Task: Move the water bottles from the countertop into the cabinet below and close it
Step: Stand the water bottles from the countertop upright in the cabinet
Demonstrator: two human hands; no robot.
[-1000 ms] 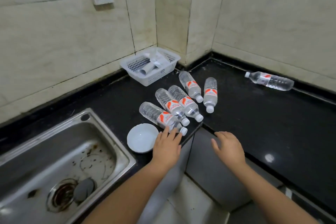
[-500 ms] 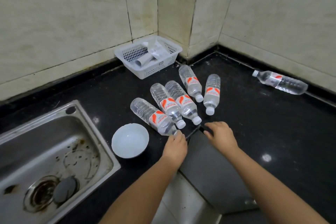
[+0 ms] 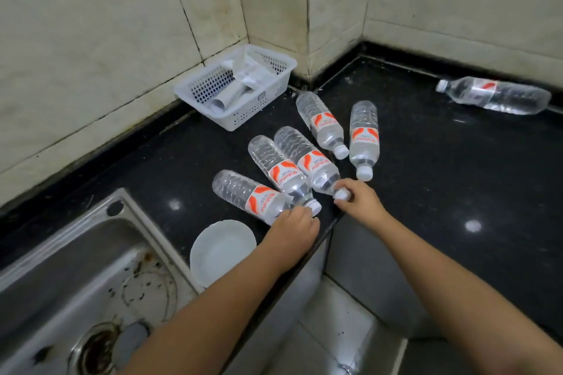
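Several clear water bottles with orange-and-white labels lie on the black countertop (image 3: 426, 179). Five are fanned out near the inner corner of the counter edge, caps toward me. My left hand (image 3: 297, 227) is closed over the cap end of the nearest bottle (image 3: 249, 196). My right hand (image 3: 361, 201) pinches the cap of the third bottle (image 3: 306, 158). A second bottle (image 3: 278, 170) lies between them. Two more bottles (image 3: 321, 122) (image 3: 364, 134) lie behind. A lone bottle (image 3: 496, 94) rests far right by the wall. The grey cabinet door (image 3: 362, 268) below looks shut.
A white bowl (image 3: 222, 250) sits at the counter edge left of my left hand. A white perforated basket (image 3: 243, 113) with rolled items stands at the back corner. A steel sink (image 3: 82, 292) fills the lower left. Tiled walls close the back.
Both hands moved forward from the counter edge onto the bottles. The left hand closed on the nearest bottle's cap end, the right on the third bottle's cap. The view tilted downward.
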